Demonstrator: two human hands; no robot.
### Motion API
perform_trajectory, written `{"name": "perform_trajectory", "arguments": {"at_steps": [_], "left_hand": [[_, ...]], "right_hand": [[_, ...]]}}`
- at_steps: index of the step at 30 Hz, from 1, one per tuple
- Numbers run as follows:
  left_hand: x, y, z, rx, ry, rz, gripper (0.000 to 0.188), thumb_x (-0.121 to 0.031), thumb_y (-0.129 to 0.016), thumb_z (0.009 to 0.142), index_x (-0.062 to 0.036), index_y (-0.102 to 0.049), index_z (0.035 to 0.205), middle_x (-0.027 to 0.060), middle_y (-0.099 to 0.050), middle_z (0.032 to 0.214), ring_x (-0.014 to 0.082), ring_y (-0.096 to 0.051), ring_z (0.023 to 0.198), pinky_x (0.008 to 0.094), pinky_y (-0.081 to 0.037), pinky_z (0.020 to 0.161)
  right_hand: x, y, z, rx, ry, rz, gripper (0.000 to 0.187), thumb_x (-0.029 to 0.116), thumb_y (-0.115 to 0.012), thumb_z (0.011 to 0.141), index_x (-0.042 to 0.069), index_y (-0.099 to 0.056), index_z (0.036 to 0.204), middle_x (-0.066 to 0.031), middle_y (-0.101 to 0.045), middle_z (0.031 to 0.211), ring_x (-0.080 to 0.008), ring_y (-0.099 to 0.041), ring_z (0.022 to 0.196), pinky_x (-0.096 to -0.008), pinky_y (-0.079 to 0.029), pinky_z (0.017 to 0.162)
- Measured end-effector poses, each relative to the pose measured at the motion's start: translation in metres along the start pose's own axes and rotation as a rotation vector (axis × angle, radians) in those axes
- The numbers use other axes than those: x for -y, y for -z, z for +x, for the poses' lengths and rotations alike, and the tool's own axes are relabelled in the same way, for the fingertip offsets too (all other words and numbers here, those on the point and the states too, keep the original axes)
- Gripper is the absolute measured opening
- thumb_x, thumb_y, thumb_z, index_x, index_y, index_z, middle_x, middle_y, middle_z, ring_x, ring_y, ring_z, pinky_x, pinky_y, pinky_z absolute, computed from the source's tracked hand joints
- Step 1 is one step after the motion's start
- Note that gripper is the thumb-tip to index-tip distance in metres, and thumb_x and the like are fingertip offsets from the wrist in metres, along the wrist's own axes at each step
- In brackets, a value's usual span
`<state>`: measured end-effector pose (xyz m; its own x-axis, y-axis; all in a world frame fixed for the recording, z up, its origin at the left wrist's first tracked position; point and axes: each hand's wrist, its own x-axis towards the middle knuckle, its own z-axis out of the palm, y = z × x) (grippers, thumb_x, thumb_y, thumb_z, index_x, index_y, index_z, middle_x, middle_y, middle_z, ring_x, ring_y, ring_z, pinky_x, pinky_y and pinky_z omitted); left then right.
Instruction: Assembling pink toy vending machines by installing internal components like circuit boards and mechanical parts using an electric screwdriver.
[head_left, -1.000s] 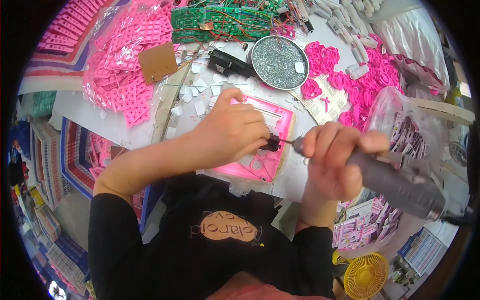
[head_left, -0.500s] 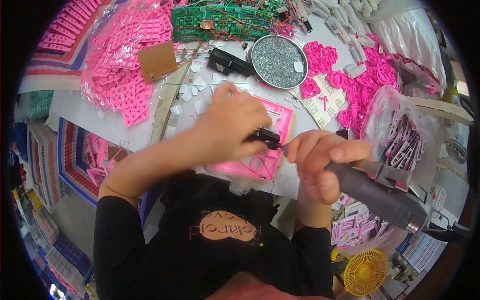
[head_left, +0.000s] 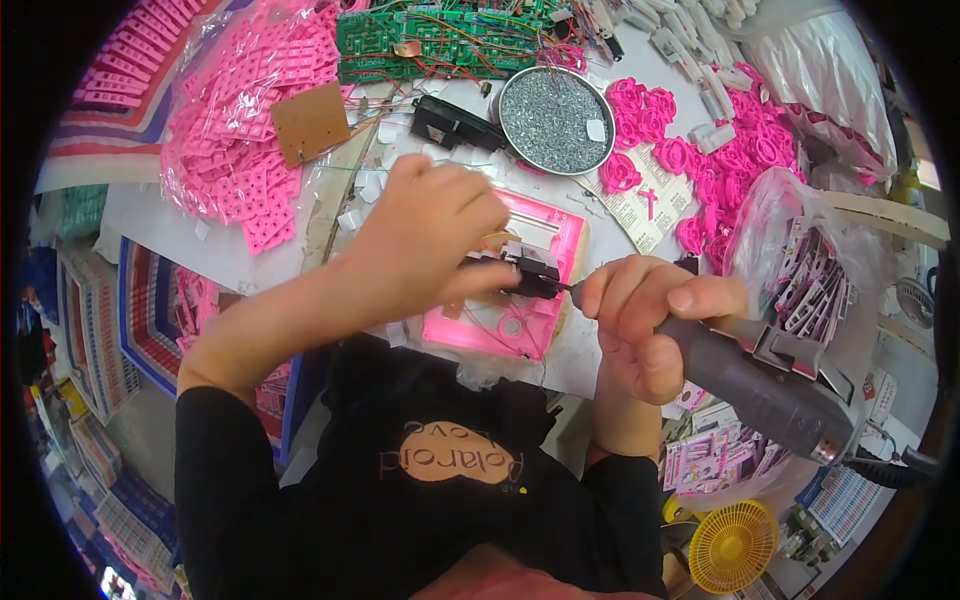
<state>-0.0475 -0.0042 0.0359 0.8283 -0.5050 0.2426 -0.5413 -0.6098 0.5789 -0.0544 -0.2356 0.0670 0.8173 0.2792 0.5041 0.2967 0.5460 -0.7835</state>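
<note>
My right hand [head_left: 650, 315] is wrapped round a dark grey electric screwdriver [head_left: 765, 390], held nearly level, its thin bit pointing left. The bit meets the right end of a small black plastic part [head_left: 537, 272]. My left hand [head_left: 430, 235], fingers curled, pinches that part from its left side with the thumb; the part's left end is hidden. Below both lies an open pink plastic casing [head_left: 505, 335] with thin wires and a round hole.
A round tin of small silvery screws [head_left: 550, 115] stands beyond the casing, beside a black plastic housing [head_left: 455, 125]. Green circuit boards [head_left: 430, 50] lie at the back. Bagged pink parts [head_left: 240, 130] are left, pink rings [head_left: 720, 175] right. A yellow fan [head_left: 733, 545] stands lower right.
My left hand has shifted slightly left and its fingers have drawn back, showing more of the black part. The screwdriver has barely moved.
</note>
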Motion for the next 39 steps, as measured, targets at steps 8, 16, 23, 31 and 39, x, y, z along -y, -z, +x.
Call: {"name": "perform_trajectory", "arguments": {"at_steps": [8, 16, 23, 31, 39], "left_hand": [[0.007, -0.035, -0.038, -0.128, -0.115, 0.191, 0.049, -0.039, -0.082, 0.072, -0.0125, -0.064, 0.109, -0.0023, -0.063, 0.096, 0.0180, -0.059, 0.092, 0.0466, -0.030, 0.089], [0.012, -0.037, -0.039, -0.147, -0.124, 0.155, 0.051, -0.039, -0.084, 0.068, -0.0139, -0.065, 0.109, -0.0042, -0.063, 0.095, 0.0153, -0.059, 0.092, 0.0474, -0.033, 0.093], [0.014, -0.043, -0.038, -0.182, -0.184, 0.140, 0.042, -0.033, -0.082, 0.068, -0.0119, -0.066, 0.101, -0.0026, -0.061, 0.091, 0.0156, -0.059, 0.091, 0.0455, -0.034, 0.092], [0.015, -0.040, -0.034, -0.170, -0.157, 0.085, 0.038, -0.034, -0.080, 0.072, -0.0114, -0.066, 0.100, 0.0002, -0.062, 0.094, 0.0182, -0.058, 0.099, 0.0480, -0.031, 0.096], [0.030, -0.039, -0.033, -0.048, 0.111, -0.194, 0.048, -0.037, -0.075, 0.084, -0.0103, -0.061, 0.121, 0.0087, -0.061, 0.120, 0.0272, -0.052, 0.117, 0.0494, -0.024, 0.107]], "right_hand": [[-0.023, -0.013, 0.009, 0.072, -0.028, -0.046, 0.030, 0.006, -0.070, 0.091, 0.007, -0.054, 0.115, -0.0061, -0.059, 0.073, -0.0192, -0.056, 0.066, -0.0387, -0.053, 0.072], [-0.040, -0.013, 0.008, 0.105, -0.026, -0.097, 0.029, 0.000, -0.070, 0.088, 0.004, -0.053, 0.111, -0.0077, -0.059, 0.075, -0.0194, -0.058, 0.068, -0.0388, -0.055, 0.075], [-0.048, -0.019, 0.010, 0.169, 0.024, -0.277, 0.026, 0.008, -0.071, 0.089, 0.004, -0.049, 0.101, -0.0075, -0.057, 0.066, -0.0194, -0.057, 0.060, -0.0375, -0.055, 0.063], [-0.049, 0.002, 0.010, 0.306, -0.048, -0.228, 0.067, 0.024, -0.084, 0.081, 0.004, -0.046, 0.132, -0.0140, -0.065, 0.090, -0.0258, -0.065, 0.084, -0.0450, -0.054, 0.081], [-0.027, 0.026, -0.005, 0.476, -0.322, -1.211, 0.066, 0.014, -0.083, 0.071, 0.006, -0.061, 0.133, -0.0143, -0.066, 0.109, -0.0334, -0.059, 0.096, -0.0408, -0.051, 0.083]]}}
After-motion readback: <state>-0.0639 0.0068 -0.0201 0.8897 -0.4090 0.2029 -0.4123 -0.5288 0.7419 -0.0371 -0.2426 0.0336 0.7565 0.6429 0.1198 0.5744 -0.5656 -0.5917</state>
